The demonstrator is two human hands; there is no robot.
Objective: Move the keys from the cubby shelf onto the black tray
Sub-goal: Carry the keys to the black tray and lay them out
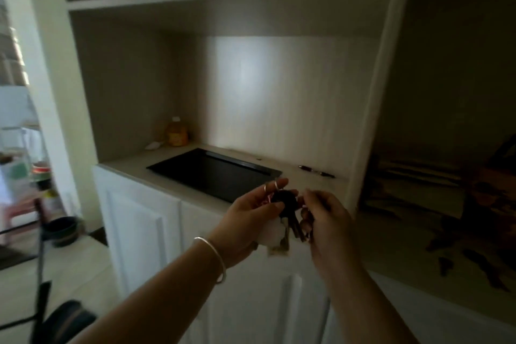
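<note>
1. A pale built-in cubby shelf is filling most of the view; white cabinet doors are sitting below its counter.
2. A black tray is lying flat on the counter, with nothing showing on it.
3. The left hand and right hand are meeting in front of the counter's edge, just short of the tray; both are pinching a bunch of keys, which is hanging between them in the air.
4. A silver bangle is circling the left wrist.
5. An orange bottle is standing in the back left corner; a pen is lying right of the tray.
</note>
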